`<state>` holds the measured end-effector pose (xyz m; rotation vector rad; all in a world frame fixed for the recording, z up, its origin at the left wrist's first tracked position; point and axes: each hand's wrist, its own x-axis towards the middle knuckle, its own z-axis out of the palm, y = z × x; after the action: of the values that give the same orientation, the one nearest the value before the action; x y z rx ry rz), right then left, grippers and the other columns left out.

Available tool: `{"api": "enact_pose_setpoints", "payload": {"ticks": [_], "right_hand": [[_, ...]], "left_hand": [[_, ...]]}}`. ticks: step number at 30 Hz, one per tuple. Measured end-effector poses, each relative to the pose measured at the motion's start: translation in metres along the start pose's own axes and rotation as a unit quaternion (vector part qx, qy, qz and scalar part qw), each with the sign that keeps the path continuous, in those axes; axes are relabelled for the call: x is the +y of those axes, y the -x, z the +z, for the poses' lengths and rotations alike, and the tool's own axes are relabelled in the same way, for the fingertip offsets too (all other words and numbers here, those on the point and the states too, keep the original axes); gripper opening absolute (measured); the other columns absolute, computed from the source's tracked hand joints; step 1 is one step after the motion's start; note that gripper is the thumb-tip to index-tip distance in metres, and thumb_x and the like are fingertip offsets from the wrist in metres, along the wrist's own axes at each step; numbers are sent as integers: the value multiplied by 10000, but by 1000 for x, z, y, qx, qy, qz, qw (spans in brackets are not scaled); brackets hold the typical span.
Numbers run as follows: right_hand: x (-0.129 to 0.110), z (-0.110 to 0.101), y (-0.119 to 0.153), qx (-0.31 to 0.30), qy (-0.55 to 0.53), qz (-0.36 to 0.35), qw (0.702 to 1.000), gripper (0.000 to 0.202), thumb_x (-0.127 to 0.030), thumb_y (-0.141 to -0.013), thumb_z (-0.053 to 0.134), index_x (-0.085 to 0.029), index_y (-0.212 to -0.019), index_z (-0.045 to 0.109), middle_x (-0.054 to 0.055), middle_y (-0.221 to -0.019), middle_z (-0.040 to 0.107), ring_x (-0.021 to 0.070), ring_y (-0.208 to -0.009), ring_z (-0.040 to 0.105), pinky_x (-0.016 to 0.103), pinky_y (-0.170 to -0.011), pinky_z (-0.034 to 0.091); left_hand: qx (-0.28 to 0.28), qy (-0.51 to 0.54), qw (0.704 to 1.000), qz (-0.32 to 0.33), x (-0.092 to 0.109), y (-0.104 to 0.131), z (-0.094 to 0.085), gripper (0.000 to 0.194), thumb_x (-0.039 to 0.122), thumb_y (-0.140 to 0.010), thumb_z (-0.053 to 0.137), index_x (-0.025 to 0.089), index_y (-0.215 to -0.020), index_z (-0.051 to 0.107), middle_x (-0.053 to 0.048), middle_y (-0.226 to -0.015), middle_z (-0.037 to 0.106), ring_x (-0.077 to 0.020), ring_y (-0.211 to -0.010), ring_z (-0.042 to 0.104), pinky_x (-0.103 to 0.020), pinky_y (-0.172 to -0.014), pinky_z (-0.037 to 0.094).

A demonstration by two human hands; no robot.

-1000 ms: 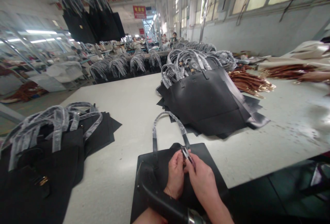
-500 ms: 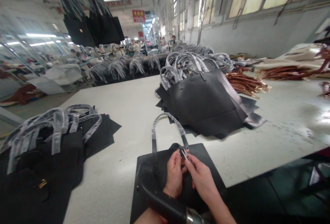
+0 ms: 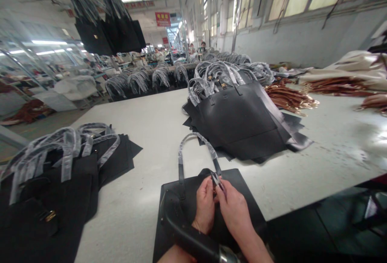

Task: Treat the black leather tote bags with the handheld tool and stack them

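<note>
Closest, a black tote bag [image 3: 190, 207] sits on the white table [image 3: 145, 122]; left hand [image 3: 205, 206] pinches it near the top edge, right hand [image 3: 237, 210] grips small snips [image 3: 216, 179] there. Beyond: piled black totes [image 3: 242, 120], brown straps [image 3: 286, 97]. Farther off, I see black bags [image 3: 123, 35] hanging.

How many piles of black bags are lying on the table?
2: a left pile at the near left, and a far pile beyond the bag being handled. More may be hidden behind.

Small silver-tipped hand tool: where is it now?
In the head view, right of centre, the tool is in the right hand, beside the left hand, over the flat black bag.
</note>
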<state>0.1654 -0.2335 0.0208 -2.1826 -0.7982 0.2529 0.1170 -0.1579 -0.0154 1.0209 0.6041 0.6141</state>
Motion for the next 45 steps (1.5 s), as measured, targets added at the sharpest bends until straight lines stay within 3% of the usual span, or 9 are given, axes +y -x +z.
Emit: {"api": "enact_pose_setpoints", "payload": {"ticks": [4, 9, 16, 21, 25, 30, 34, 39, 45], "right_hand": [[-1, 4, -7, 57, 35, -14, 998, 310, -273, -960, 371, -126, -1106, 601, 161, -1014, 705, 252, -866, 696, 311, -707, 506], [1, -11, -23, 57, -10, 5, 998, 306, -322, -970, 345, -167, -1039, 599, 92, -877, 721, 229, -784, 692, 309, -692, 503], [17, -11, -6, -6, -38, 2, 999, 331, -304, -938, 389, -177, -1130, 626, 103, -1070, 714, 233, -970, 669, 341, -847, 502], [15, -13, -3, -27, -20, 13, 999, 339, -322, -926, 433, -190, -1155, 646, 92, -1048, 723, 243, -928, 677, 343, -825, 508], [12, -16, -5, -42, 7, 26, 999, 358, -329, -927, 438, -192, -1182, 649, 100, -1030, 731, 265, -920, 682, 362, -806, 513], [15, -14, -3, -29, -34, 24, 999, 327, -339, -914, 475, -233, -1152, 672, 65, -1067, 743, 232, -922, 699, 316, -808, 527], [22, -12, 0, 1, 4, 5, 1000, 338, -324, -916, 479, -231, -1184, 663, 73, -1039, 737, 231, -903, 699, 317, -795, 533], [34, -18, -9, -17, 66, -37, 997, 365, -341, -932, 448, -220, -1210, 650, 94, -970, 700, 251, -876, 682, 358, -778, 524], [42, -20, -31, -47, -101, -67, 992, 367, -342, -891, 479, -199, -1170, 670, 79, -1030, 716, 225, -965, 667, 329, -855, 523]], "left_hand": [[-23, -25, 999, 27, -2, -1, 0, 420, 519, -866, 589, 158, -1065, 672, -83, -927, 653, -164, -814, 596, -217, -655, 489], [-23, -7, 1000, 7, -6, -2, 0, 464, 554, -873, 561, 149, -1085, 639, -1, -682, 537, -80, -566, 467, -145, -473, 333], [-16, -5, 1000, -5, -2, -1, 1, 487, 588, -871, 538, 152, -1070, 624, -8, -708, 538, -89, -600, 484, -147, -483, 334], [-8, -4, 1000, -9, -3, 0, 0, 459, 567, -859, 570, 170, -1080, 634, -48, -857, 601, -121, -706, 539, -166, -536, 393], [-18, 16, 1000, -11, -1, 1, 2, 461, 561, -849, 588, 165, -1078, 646, -50, -852, 609, -124, -700, 540, -173, -547, 401], [-9, 22, 1000, -8, 2, 1, 4, 479, 571, -827, 613, 159, -1067, 656, -77, -903, 635, -136, -726, 551, -173, -540, 389], [-16, 19, 1000, -17, 2, 1, 4, 477, 582, -831, 601, 154, -1037, 645, -47, -802, 607, -101, -628, 512, -157, -491, 348], [-21, -11, 999, -25, 3, 1, 3, 493, 607, -857, 544, 151, -1030, 618, 9, -642, 523, -78, -540, 457, -140, -463, 302], [-28, -29, 999, -31, 1, 0, 2, 532, 646, -842, 533, 149, -1016, 617, 32, -591, 472, -76, -494, 420, -159, -459, 308]]}}
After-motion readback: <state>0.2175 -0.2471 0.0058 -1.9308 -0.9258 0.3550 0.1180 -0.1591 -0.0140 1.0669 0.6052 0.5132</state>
